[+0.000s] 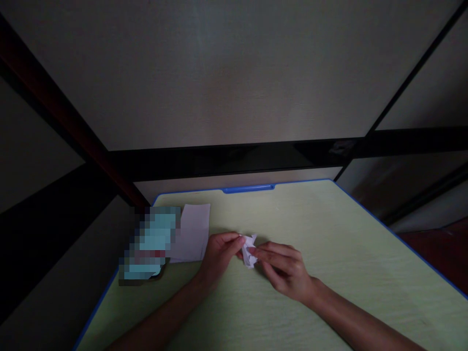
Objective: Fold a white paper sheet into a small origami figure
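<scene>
A small folded piece of white paper [249, 251] is held just above a pale green table [329, 253], between both hands. My left hand [219, 253] pinches its left edge with fingers curled. My right hand [283, 270] grips its right side with thumb and forefinger pressed together. Both forearms reach in from the bottom of the view.
A flat white sheet [192, 236] lies left of my hands on the table. Beside it, at the table's left edge, sits a blurred-out light blue object [151, 243]. The table has a blue rim with a blue handle [248, 188] at its far edge. A wall stands behind.
</scene>
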A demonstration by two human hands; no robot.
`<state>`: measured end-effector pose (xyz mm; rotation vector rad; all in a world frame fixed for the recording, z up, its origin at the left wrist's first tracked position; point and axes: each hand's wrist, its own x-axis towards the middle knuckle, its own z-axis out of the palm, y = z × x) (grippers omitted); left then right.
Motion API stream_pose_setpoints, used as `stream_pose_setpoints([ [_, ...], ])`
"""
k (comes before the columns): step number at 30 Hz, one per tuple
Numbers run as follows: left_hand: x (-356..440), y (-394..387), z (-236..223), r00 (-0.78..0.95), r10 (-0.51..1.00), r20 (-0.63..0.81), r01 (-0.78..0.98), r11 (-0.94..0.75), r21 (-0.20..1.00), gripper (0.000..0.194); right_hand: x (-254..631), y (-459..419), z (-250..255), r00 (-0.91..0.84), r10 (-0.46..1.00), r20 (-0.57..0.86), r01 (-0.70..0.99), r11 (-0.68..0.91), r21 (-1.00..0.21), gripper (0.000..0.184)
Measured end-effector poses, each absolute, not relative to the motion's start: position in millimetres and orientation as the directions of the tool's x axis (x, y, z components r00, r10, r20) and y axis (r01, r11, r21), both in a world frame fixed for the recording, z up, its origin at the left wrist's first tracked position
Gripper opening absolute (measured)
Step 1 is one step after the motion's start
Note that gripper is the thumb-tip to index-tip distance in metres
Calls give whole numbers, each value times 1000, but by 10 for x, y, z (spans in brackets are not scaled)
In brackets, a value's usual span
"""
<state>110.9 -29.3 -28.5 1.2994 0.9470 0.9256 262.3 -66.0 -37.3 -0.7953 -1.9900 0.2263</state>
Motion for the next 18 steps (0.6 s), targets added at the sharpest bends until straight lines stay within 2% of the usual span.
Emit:
stream_pose_setpoints([
  [7,1109,-296,-299,350,936,-31,-49,51,997,20,2626,-663,-385,-357,602,714,447,781,-435,28],
  [11,1103,-294,-296,291,957,-8,-34,19,999,19,2611,-651,-365,-358,608,709,441,779,-445,28],
  [15,1120,-288,-319,245,969,11,-30,-4,1000,23,2586,-664,-333,-333,628,703,406,769,-494,27],
  [18,1142,-279,-351,197,980,-33,-50,44,998,29,2571,-683,-324,-273,677,683,367,730,-577,25],
])
